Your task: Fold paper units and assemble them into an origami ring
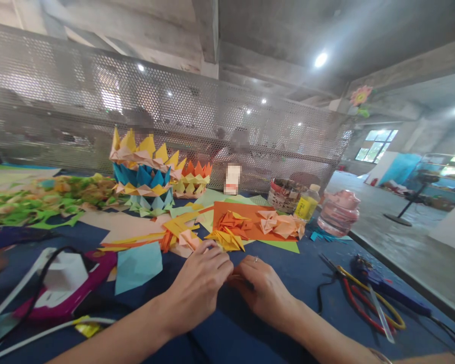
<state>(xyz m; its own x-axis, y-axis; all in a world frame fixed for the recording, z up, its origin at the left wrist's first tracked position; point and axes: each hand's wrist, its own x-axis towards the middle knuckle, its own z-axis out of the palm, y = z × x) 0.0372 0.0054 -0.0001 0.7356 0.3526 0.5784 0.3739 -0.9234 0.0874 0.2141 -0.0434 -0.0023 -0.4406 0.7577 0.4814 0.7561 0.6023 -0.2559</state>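
My left hand and my right hand rest close together on the dark blue table, fingers curled inward and pinched toward each other. Whatever sits between the fingertips is hidden. A ring shows on my right hand. Just beyond my hands lie folded yellow paper pieces, folded orange pieces and pale pink folded pieces on an orange sheet. A light blue paper sheet lies left of my left hand.
A stacked paper crown of yellow, pink, blue and green stands at the back, a smaller orange one beside it. Green paper scraps lie left. A pink jar, yellow-labelled bottle, scissors and glue gun lie right; a pink tool lies left.
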